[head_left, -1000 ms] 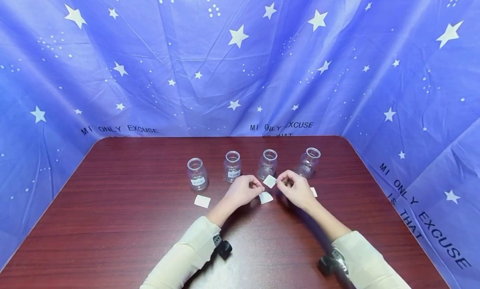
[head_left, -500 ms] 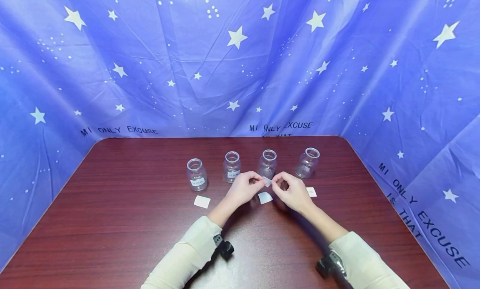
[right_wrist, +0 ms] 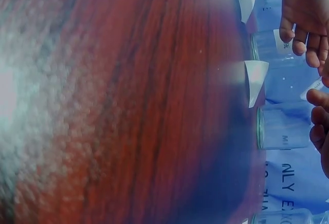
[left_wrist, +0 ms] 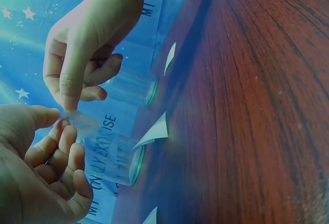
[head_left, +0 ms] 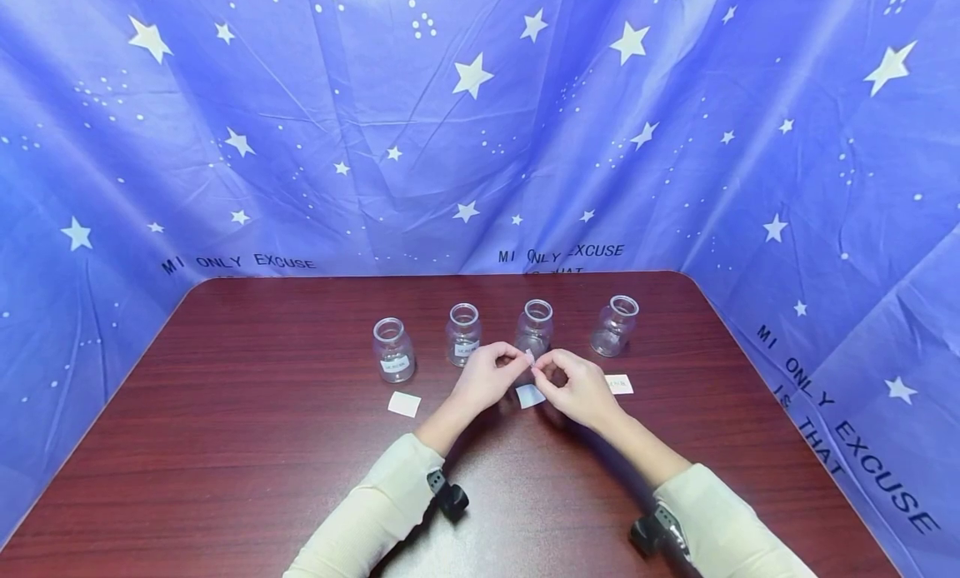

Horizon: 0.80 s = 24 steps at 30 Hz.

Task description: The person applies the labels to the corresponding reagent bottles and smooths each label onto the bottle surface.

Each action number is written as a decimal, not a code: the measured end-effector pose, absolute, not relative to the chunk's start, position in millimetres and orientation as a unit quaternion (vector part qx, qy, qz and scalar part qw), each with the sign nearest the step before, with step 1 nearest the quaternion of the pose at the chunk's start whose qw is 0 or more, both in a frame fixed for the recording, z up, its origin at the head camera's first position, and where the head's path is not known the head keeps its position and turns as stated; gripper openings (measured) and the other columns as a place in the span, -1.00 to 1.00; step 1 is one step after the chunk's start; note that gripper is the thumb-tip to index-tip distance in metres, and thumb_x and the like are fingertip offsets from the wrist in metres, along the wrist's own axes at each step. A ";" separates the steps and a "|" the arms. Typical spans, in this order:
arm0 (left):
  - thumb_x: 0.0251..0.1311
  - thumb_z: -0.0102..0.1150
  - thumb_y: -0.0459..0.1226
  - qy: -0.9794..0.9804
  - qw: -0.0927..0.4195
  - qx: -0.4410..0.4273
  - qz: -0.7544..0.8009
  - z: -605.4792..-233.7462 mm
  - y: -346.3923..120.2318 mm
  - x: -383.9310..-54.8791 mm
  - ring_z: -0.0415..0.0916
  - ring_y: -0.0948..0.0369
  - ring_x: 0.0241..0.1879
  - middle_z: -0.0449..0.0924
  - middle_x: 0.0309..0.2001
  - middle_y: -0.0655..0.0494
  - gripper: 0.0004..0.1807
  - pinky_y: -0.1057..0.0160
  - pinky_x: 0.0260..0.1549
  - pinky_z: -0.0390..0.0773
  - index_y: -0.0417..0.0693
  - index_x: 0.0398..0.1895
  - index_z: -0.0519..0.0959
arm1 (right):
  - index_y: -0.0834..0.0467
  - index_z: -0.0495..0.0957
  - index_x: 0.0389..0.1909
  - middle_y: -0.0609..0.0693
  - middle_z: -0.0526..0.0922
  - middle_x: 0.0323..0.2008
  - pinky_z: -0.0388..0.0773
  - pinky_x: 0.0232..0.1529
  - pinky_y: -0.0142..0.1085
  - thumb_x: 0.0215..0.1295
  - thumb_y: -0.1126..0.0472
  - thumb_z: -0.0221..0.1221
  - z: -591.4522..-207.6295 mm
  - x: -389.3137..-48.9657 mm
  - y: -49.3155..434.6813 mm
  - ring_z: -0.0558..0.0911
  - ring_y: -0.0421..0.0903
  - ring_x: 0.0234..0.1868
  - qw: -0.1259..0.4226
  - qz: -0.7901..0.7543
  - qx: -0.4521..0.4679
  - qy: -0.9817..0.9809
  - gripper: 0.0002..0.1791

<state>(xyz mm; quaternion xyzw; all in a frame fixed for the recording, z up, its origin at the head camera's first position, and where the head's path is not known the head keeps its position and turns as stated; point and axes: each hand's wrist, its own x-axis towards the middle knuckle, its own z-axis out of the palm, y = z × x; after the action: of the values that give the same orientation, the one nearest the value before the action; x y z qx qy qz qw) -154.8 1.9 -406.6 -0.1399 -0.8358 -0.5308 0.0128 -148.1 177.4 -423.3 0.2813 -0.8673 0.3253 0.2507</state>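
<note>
My left hand (head_left: 491,380) and right hand (head_left: 577,386) meet over the middle of the table, in front of a glass jar (head_left: 535,328) that bears no label. Between their fingertips is a small translucent sticker label (left_wrist: 85,124), pinched at its edge by thumb and forefinger of each hand; in the head view the fingers mostly cover it. Below them a slightly curled piece of white paper (head_left: 530,396) lies on the table. To the right, partly behind the right hand, rests a white label with writing (head_left: 620,384).
Left of the middle stand two open glass jars, the far left jar (head_left: 392,345) and its neighbour (head_left: 463,328), both with white labels. Another unlabelled jar (head_left: 615,326) stands at the right. A second white paper piece (head_left: 405,404) lies at the left. A starry blue curtain (head_left: 472,145) surrounds the wooden table (head_left: 225,445).
The right hand has moved left to meet the left hand. The label, earlier flat and held out by the right hand, is now pinched by both and mostly hidden; the written label shows more.
</note>
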 end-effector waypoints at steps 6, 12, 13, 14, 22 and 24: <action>0.16 0.13 -0.22 -0.843 0.010 -0.138 -0.520 -406.6 1.6 -155.6 0.44 0.38 -0.44 0.67 -0.39 0.03 -0.82 0.43 -0.40 0.47 -0.15 -0.34 0.64 | 0.06 0.56 -0.44 -0.19 0.54 -0.58 0.41 -0.57 -0.44 0.01 0.32 0.27 -423.9 -148.2 176.1 0.50 -0.22 -0.59 0.249 0.326 0.288 -0.865 -0.89; 0.16 0.11 -0.23 -0.846 0.007 -0.134 -0.516 -408.7 1.1 -157.8 0.45 0.38 -0.45 0.67 -0.40 0.04 -0.82 0.42 -0.40 0.48 -0.15 -0.35 0.63 | 0.06 0.57 -0.43 -0.19 0.55 -0.58 0.33 -0.54 -0.55 0.03 0.27 0.30 -423.8 -146.9 175.8 0.51 -0.22 -0.58 0.249 0.325 0.285 -0.867 -0.90; 0.16 0.11 -0.22 -0.847 0.006 -0.133 -0.515 -409.0 1.1 -158.1 0.44 0.38 -0.45 0.67 -0.40 0.04 -0.81 0.42 -0.40 0.48 -0.15 -0.35 0.63 | 0.07 0.57 -0.43 -0.19 0.54 -0.59 0.29 -0.54 -0.57 0.03 0.27 0.31 -423.7 -146.8 176.0 0.49 -0.23 -0.58 0.250 0.327 0.285 -0.866 -0.89; 0.16 0.11 -0.22 -0.848 0.004 -0.131 -0.514 -409.4 1.2 -158.4 0.44 0.38 -0.46 0.66 -0.41 0.05 -0.81 0.42 -0.40 0.47 -0.15 -0.35 0.63 | 0.08 0.56 -0.42 -0.18 0.54 -0.59 0.26 -0.54 -0.59 0.02 0.27 0.32 -423.6 -146.9 176.5 0.47 -0.23 -0.60 0.251 0.331 0.285 -0.864 -0.88; 0.15 0.10 -0.24 -0.847 0.004 -0.121 -0.518 -411.6 1.6 -160.6 0.41 0.38 -0.50 0.63 -0.46 0.11 -0.83 0.43 -0.42 0.44 -0.12 -0.36 0.63 | 0.12 0.56 -0.39 -0.15 0.50 -0.62 0.28 -0.58 -0.57 -0.01 0.29 0.35 -424.3 -150.8 184.1 0.38 -0.28 -0.64 0.257 0.360 0.268 -0.856 -0.83; 0.15 0.10 -0.24 -0.845 0.002 -0.121 -0.522 -412.0 1.3 -160.8 0.40 0.39 -0.50 0.61 -0.47 0.12 -0.83 0.43 -0.42 0.44 -0.12 -0.36 0.63 | 0.13 0.57 -0.40 -0.14 0.51 -0.62 0.30 -0.60 -0.53 0.02 0.32 0.32 -424.2 -151.8 186.2 0.39 -0.26 -0.64 0.247 0.374 0.247 -0.859 -0.86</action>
<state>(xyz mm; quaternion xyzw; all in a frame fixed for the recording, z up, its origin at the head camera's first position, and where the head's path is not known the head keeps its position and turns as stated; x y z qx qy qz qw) -160.8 1.3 -412.0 -0.1211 -0.8446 -0.5215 0.0018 -151.8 186.2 -424.2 0.2474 -0.8590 0.3739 0.2473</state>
